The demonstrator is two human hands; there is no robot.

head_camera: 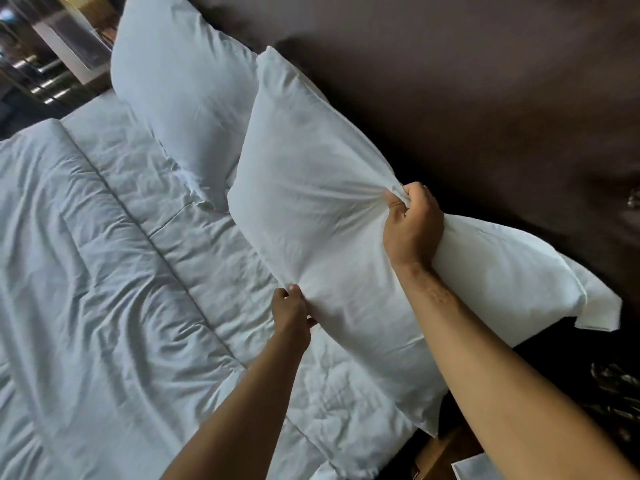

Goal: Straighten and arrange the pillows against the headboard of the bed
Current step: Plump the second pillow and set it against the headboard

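In the head view, the near pillow [311,209] is seen at the centre of the frame, leaning toward the dark headboard [485,81] at the upper right. Its upper edge is bunched in the closed fingers of the right hand [412,225], while its lower edge is pinched by the left hand [290,308], just above the rumpled duvet [104,254]. A second pillow [183,84] is propped at the upper left. The straightening step appears to be in hand; next, the pillow would need to be squared and set upright beside the other.
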